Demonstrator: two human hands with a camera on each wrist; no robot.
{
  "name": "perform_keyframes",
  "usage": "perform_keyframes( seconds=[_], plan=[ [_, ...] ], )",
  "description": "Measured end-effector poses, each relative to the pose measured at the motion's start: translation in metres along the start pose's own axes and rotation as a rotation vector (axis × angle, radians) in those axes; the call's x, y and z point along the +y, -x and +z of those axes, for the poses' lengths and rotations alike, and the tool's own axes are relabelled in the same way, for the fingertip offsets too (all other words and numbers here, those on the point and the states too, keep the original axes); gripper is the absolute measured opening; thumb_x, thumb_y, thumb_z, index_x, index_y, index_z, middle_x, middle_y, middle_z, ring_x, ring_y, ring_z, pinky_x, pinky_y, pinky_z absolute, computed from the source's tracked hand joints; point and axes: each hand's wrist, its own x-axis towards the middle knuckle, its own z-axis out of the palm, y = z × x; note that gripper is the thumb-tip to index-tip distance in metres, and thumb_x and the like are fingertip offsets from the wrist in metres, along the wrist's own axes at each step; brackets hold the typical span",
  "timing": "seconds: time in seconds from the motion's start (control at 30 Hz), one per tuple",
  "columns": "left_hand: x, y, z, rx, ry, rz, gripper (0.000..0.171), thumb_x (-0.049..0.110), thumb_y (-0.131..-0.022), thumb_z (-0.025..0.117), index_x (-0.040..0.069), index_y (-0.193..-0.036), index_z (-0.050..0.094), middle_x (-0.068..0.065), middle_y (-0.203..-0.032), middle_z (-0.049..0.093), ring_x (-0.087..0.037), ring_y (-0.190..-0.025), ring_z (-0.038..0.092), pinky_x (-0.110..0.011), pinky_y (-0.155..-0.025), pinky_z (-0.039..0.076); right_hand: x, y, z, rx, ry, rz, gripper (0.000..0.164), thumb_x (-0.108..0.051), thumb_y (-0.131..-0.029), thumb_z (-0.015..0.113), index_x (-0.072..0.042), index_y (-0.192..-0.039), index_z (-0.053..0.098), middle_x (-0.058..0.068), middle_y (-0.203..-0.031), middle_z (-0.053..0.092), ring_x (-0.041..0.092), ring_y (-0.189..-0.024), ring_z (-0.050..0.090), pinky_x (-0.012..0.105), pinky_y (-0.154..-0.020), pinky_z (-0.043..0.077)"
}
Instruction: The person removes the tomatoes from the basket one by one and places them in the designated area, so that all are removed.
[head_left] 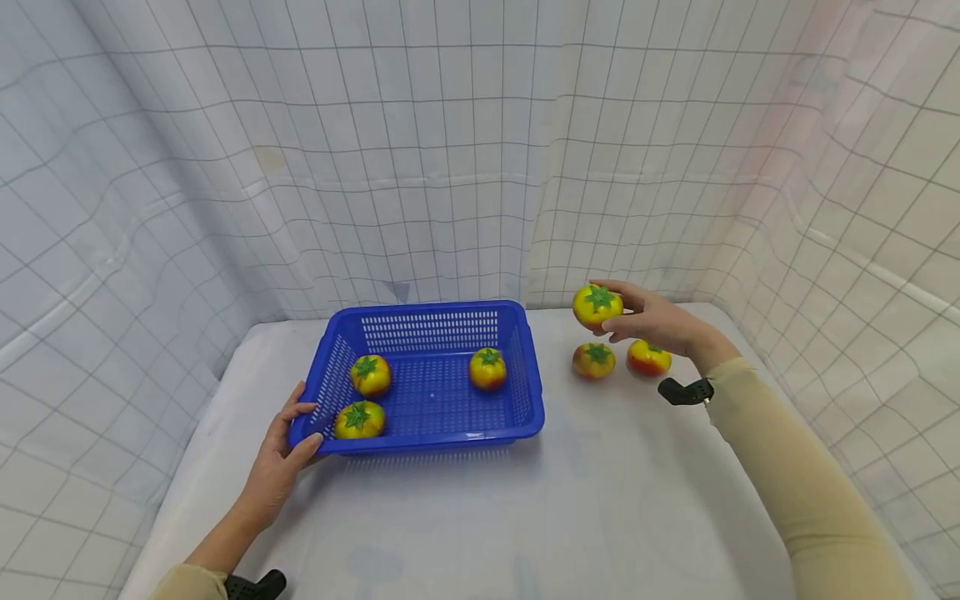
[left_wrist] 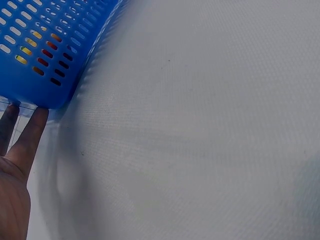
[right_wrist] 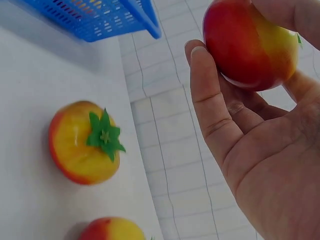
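Note:
My right hand (head_left: 660, 323) holds a yellow-and-red tomato (head_left: 597, 307) with green star-shaped leaves, raised above the table to the right of the basket. In the right wrist view, fingers and thumb close around this tomato (right_wrist: 250, 47), its red underside showing. Below that hand, two more tomatoes lie on the table: one (head_left: 593, 361) nearer the basket, another (head_left: 648, 357) to its right. At the front left corner of the blue plastic basket (head_left: 435, 442), my left hand (head_left: 276, 458) grips the rim. Three tomatoes sit inside, two at left (head_left: 371, 376) and one at right (head_left: 488, 369).
A white-covered table (head_left: 480, 517) carries the basket and the loose tomatoes. White curtains with a grid pattern (head_left: 450, 167) hang behind the table and along both sides. Dark straps circle both wrists.

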Motion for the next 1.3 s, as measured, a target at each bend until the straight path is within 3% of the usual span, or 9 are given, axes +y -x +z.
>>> perform_keyframes(
  seconds=[0.37, 0.6, 0.83, 1.07, 1.3],
  plan=[
    [0.001, -0.001, 0.0, 0.0, 0.003, -0.01, 0.049, 0.01, -0.108, 0.048, 0.012, -0.154, 0.031, 0.009, -0.172, -0.001, -0.053, -0.148, 0.008, -0.016, -0.09, 0.051, 0.018, 0.026, -0.02, 0.029, -0.041, -0.005, 0.074, -0.016, -0.101, 0.064, -0.016, -0.163, 0.024, 0.021, -0.143, 0.047, 0.032, -0.117, 0.063, 0.035, -0.097, 0.054],
    [-0.001, -0.001, 0.0, -0.001, 0.029, -0.001, 0.05, 0.008, -0.108, 0.048, 0.012, -0.154, 0.03, 0.01, -0.172, -0.001, -0.053, -0.148, 0.008, -0.018, -0.091, 0.052, 0.029, 0.038, -0.029, 0.069, -0.082, 0.012, 0.075, -0.013, -0.102, 0.062, -0.014, -0.164, 0.02, 0.022, -0.149, 0.038, 0.024, -0.115, 0.065, 0.033, -0.1, 0.052],
    [-0.001, -0.001, 0.001, 0.001, 0.026, -0.005, 0.05, 0.01, -0.108, 0.049, 0.012, -0.154, 0.03, 0.01, -0.172, 0.0, -0.054, -0.148, 0.008, -0.018, -0.09, 0.052, 0.041, 0.051, -0.039, 0.097, -0.121, 0.018, 0.072, -0.012, -0.103, 0.06, -0.015, -0.163, 0.019, 0.022, -0.149, 0.035, 0.031, -0.12, 0.061, 0.034, -0.1, 0.052],
    [0.0, -0.001, 0.002, -0.001, 0.028, -0.005, 0.049, 0.009, -0.108, 0.048, 0.012, -0.154, 0.031, 0.009, -0.172, -0.001, -0.053, -0.148, 0.009, -0.018, -0.091, 0.052, 0.053, 0.064, -0.05, 0.155, -0.095, 0.022, 0.072, -0.012, -0.103, 0.061, -0.013, -0.163, 0.02, 0.021, -0.148, 0.035, 0.022, -0.115, 0.061, 0.03, -0.093, 0.054],
    [0.0, -0.001, 0.002, 0.003, 0.02, -0.01, 0.048, 0.009, -0.108, 0.048, 0.012, -0.153, 0.031, 0.009, -0.172, -0.001, -0.05, -0.148, 0.01, -0.017, -0.09, 0.052, 0.064, 0.076, -0.058, 0.204, -0.085, 0.06, 0.074, -0.015, -0.103, 0.063, -0.019, -0.162, 0.02, 0.015, -0.151, 0.031, 0.019, -0.119, 0.051, 0.028, -0.09, 0.054]
  ],
)
